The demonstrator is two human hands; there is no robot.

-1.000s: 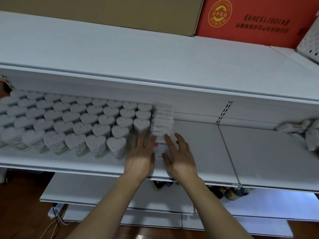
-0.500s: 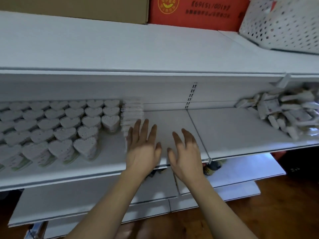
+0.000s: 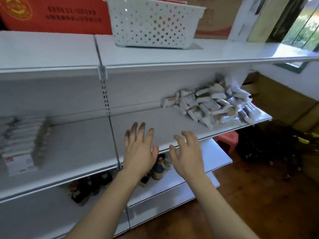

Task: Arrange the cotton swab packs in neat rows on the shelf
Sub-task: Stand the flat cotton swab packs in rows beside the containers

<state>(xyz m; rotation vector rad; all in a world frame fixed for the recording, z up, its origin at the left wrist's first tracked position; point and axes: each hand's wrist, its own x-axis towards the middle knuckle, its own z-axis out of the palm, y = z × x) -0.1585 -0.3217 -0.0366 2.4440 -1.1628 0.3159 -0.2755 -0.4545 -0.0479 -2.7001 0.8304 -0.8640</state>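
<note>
2 empty, loose-fingered hands, left (image 3: 140, 149) and right (image 3: 187, 153), over shelf (image 3: 165, 121); blurred packs (image 3: 22, 140) cut off left

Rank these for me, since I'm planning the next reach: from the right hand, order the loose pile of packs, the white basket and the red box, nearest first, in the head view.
From the right hand:
1. Loose pile of packs, same shelf, off to the right.
2. White basket, on the shelf above.
3. Red box, top shelf, far left.
</note>
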